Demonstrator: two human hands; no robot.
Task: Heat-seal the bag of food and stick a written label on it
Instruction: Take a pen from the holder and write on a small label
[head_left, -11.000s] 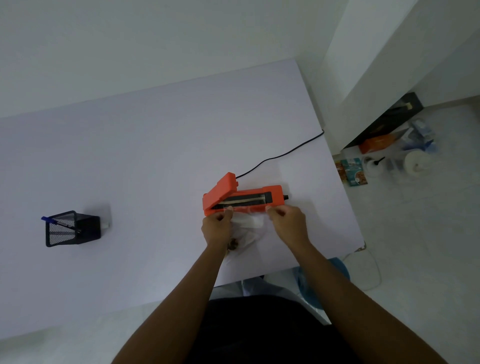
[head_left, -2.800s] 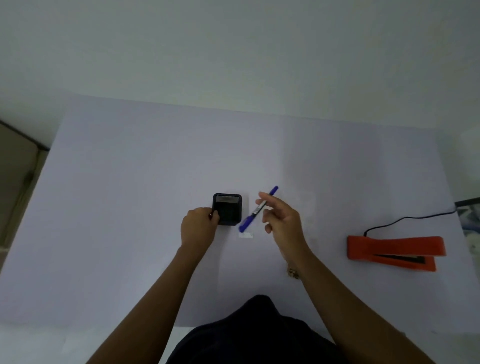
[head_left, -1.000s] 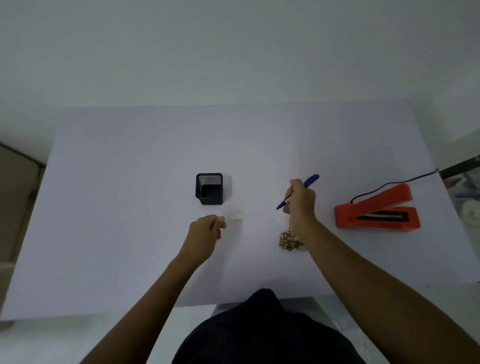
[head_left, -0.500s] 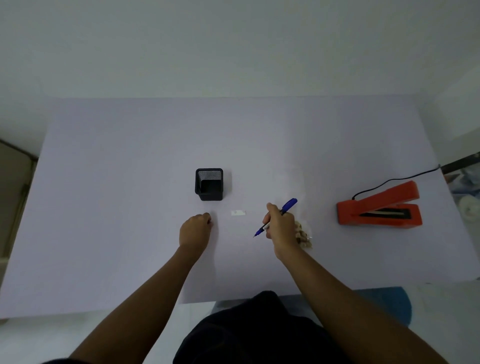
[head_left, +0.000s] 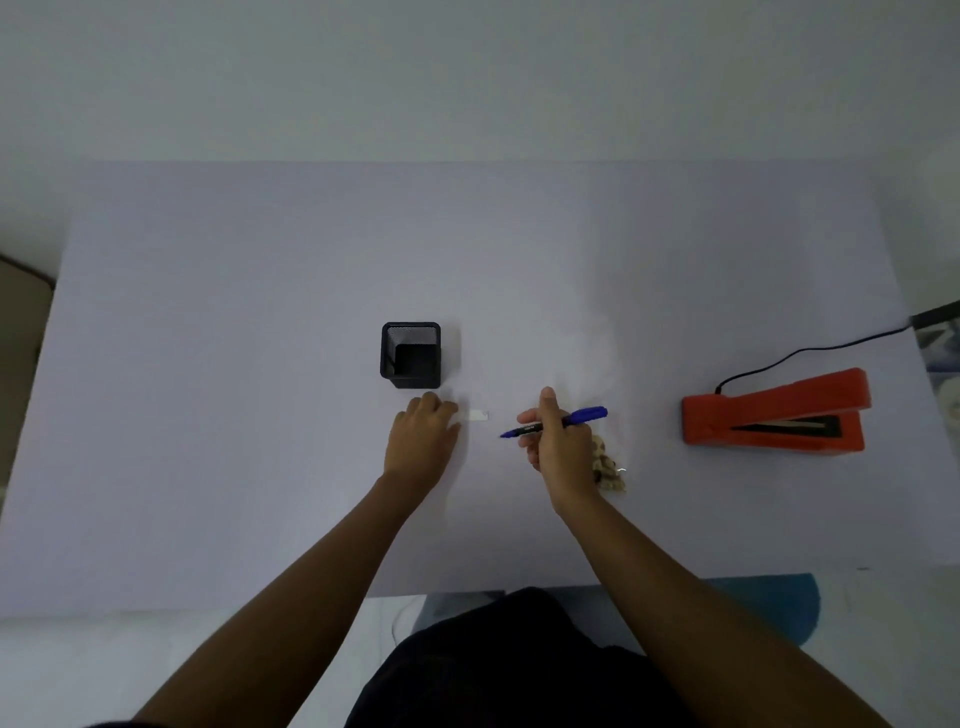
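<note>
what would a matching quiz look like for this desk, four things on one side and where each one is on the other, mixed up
Things:
1. pen
2. label
3. heat sealer
4. pen holder

Places:
A. far right of the table, cord attached
B. just beyond the left hand, standing upright
C. flat on the table between the two hands
D. gripped in the right hand, tip pointing left

Pairs: 1-D, 2-C, 3-A, 4-B
</note>
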